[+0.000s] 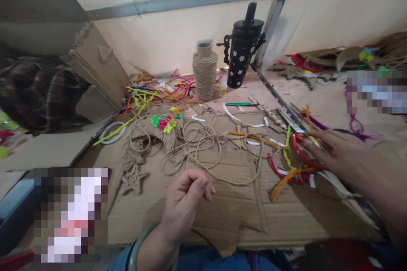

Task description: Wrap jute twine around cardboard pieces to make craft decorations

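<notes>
My left hand (187, 201) is held above the cardboard sheet (219, 203), fingers curled into a pinch; what is between them, if anything, is too small to tell. At the right, my right hand (340, 152) reaches with stretched fingers over the red handle (295, 146) of what looks like a pair of scissors, its metal blade (289, 120) pointing away. Whether it touches the handle is unclear. Loose twine (219, 148) lies in loops in front of my left hand. A twine-wrapped crescent (165, 133) with bright flowers and a twine star (132, 178) lie to the left.
A twine cone (205, 76) and a black flowered tumbler (241, 51) stand by the wall, with a small glue bottle (223, 89) between. Coloured pipe cleaners (143, 97) are heaped behind. A cardboard box (95, 63) holds dark plaid cloth. A green-handled knife (241, 104) lies mid-table.
</notes>
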The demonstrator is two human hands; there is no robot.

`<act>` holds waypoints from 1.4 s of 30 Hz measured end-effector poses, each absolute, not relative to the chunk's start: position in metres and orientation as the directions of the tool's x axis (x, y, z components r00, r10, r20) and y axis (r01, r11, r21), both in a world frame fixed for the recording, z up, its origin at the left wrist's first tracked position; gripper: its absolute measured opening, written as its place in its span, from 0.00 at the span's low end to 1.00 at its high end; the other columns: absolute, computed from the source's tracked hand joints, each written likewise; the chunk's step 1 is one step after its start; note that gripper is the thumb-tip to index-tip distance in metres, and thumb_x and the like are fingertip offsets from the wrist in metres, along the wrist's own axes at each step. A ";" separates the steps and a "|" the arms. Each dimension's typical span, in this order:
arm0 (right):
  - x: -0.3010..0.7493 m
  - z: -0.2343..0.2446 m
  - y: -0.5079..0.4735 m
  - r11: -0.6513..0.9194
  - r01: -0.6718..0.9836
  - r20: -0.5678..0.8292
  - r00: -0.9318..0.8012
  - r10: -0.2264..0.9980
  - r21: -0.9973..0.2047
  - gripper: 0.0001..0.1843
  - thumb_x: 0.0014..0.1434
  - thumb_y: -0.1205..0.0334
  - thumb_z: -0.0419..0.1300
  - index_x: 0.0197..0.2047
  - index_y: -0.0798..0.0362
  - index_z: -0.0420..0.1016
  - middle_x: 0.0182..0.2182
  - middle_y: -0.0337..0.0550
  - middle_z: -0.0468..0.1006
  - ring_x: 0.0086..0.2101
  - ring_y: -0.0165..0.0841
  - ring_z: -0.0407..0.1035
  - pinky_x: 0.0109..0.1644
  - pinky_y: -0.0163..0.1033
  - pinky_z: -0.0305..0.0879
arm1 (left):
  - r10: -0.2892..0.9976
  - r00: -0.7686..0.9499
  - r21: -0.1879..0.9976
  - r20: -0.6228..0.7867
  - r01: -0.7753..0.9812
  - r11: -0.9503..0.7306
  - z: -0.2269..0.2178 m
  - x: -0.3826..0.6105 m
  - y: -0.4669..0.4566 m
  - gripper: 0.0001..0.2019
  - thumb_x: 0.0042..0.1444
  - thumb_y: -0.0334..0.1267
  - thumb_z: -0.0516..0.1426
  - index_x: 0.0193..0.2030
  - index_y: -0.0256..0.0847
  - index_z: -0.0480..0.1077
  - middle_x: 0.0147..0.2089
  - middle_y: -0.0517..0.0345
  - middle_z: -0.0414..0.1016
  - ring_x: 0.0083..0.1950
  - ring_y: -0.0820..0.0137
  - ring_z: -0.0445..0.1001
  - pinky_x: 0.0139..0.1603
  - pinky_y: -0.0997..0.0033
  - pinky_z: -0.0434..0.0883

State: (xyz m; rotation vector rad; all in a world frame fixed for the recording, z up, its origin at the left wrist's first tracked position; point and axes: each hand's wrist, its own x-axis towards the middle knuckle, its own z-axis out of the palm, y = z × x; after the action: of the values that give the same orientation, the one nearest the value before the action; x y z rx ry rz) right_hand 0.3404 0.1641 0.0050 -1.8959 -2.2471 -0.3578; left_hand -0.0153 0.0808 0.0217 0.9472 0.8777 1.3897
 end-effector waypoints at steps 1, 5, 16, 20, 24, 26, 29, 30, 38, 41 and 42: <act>0.333 0.011 0.158 0.239 0.969 0.284 -0.247 0.927 0.062 0.22 0.63 0.49 0.46 0.44 0.54 0.76 0.41 0.50 0.79 0.41 0.42 0.72 0.42 0.42 0.67 | 0.999 0.009 0.921 0.049 -0.387 -0.042 0.021 -0.015 0.081 0.10 0.57 0.42 0.59 0.27 0.41 0.72 0.20 0.62 0.70 0.28 0.72 0.70 0.34 0.71 0.66; 0.287 0.040 0.128 0.404 0.906 0.343 -0.341 0.875 -0.129 0.22 0.64 0.49 0.47 0.43 0.55 0.75 0.41 0.53 0.79 0.41 0.41 0.74 0.43 0.43 0.69 | 0.998 0.007 0.931 0.061 -0.360 -0.054 0.022 -0.014 0.080 0.09 0.56 0.42 0.60 0.27 0.42 0.73 0.20 0.63 0.70 0.28 0.72 0.69 0.34 0.71 0.65; 0.197 0.062 0.097 0.688 0.455 0.229 -0.715 0.661 -0.565 0.11 0.64 0.58 0.51 0.35 0.50 0.72 0.30 0.42 0.79 0.31 0.32 0.74 0.32 0.34 0.70 | 0.988 0.086 0.615 -0.125 -0.775 0.145 0.041 -0.017 0.091 0.22 0.59 0.42 0.55 0.17 0.40 0.53 0.12 0.69 0.46 0.19 0.76 0.51 0.33 0.74 0.62; 0.215 0.046 0.092 0.634 0.466 0.214 -0.676 0.705 -0.617 0.05 0.62 0.63 0.54 0.36 0.48 0.71 0.29 0.39 0.78 0.30 0.30 0.74 0.31 0.31 0.70 | 0.989 0.121 0.637 -0.083 -0.757 0.145 0.039 -0.017 0.087 0.24 0.59 0.45 0.55 0.18 0.40 0.49 0.12 0.70 0.43 0.18 0.77 0.48 0.33 0.74 0.61; 0.223 0.038 0.081 0.594 0.493 0.193 -0.644 0.741 -0.636 0.04 0.59 0.63 0.57 0.38 0.46 0.71 0.30 0.37 0.78 0.31 0.31 0.74 0.32 0.32 0.70 | 0.991 0.127 0.687 -0.042 -0.716 0.121 0.037 -0.014 0.084 0.24 0.59 0.47 0.55 0.18 0.40 0.49 0.11 0.71 0.43 0.16 0.78 0.49 0.32 0.73 0.60; 0.218 0.041 0.076 0.587 0.481 0.182 -0.652 0.736 -0.651 0.04 0.60 0.63 0.57 0.39 0.45 0.71 0.31 0.37 0.78 0.31 0.31 0.74 0.32 0.32 0.70 | 0.991 0.123 0.683 -0.044 -0.721 0.120 0.038 -0.013 0.084 0.25 0.59 0.48 0.55 0.18 0.40 0.49 0.11 0.71 0.43 0.16 0.78 0.49 0.32 0.73 0.60; 0.202 0.047 0.072 0.584 0.418 0.176 -0.689 0.703 -0.696 0.04 0.62 0.61 0.55 0.39 0.46 0.71 0.32 0.39 0.78 0.32 0.31 0.74 0.32 0.31 0.69 | 0.987 0.118 0.636 -0.108 -0.755 0.160 0.040 -0.015 0.087 0.25 0.59 0.47 0.56 0.18 0.40 0.48 0.12 0.71 0.42 0.17 0.78 0.48 0.32 0.75 0.60; 0.196 0.049 0.071 0.575 0.399 0.165 -0.702 0.692 -0.715 0.04 0.63 0.61 0.54 0.38 0.47 0.70 0.31 0.39 0.78 0.32 0.31 0.74 0.32 0.31 0.68 | 0.983 0.120 0.617 -0.136 -0.766 0.179 0.041 -0.016 0.088 0.25 0.59 0.46 0.55 0.18 0.40 0.47 0.12 0.71 0.42 0.17 0.78 0.48 0.32 0.75 0.61; 0.162 0.049 0.071 0.510 0.230 0.218 -0.706 0.674 -0.829 0.03 0.63 0.62 0.54 0.38 0.50 0.68 0.31 0.38 0.76 0.32 0.28 0.70 0.36 0.32 0.64 | 0.965 0.163 0.467 -0.205 -0.851 0.242 0.044 -0.020 0.092 0.22 0.65 0.40 0.47 0.19 0.40 0.52 0.13 0.70 0.42 0.18 0.78 0.49 0.33 0.75 0.63; 0.155 0.049 0.071 0.486 0.220 0.201 -0.713 0.672 -0.846 0.04 0.63 0.62 0.55 0.37 0.51 0.69 0.31 0.38 0.76 0.32 0.27 0.69 0.36 0.32 0.63 | 0.960 0.145 0.461 -0.241 -0.853 0.244 0.045 -0.020 0.092 0.22 0.66 0.40 0.45 0.18 0.40 0.52 0.13 0.70 0.42 0.17 0.78 0.49 0.32 0.75 0.63; 0.154 0.048 0.071 0.479 0.225 0.189 -0.717 0.671 -0.848 0.04 0.63 0.62 0.55 0.37 0.52 0.69 0.31 0.38 0.76 0.32 0.27 0.69 0.36 0.32 0.63 | 0.957 0.140 0.466 -0.254 -0.850 0.248 0.046 -0.020 0.091 0.23 0.66 0.40 0.44 0.18 0.40 0.52 0.13 0.70 0.42 0.17 0.78 0.49 0.31 0.75 0.63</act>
State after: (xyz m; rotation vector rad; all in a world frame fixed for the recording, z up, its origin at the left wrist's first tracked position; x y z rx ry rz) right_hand 0.1539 0.0715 0.0482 -0.7407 -2.2234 1.1684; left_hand -0.0202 0.0913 0.0458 0.2300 0.5581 1.3216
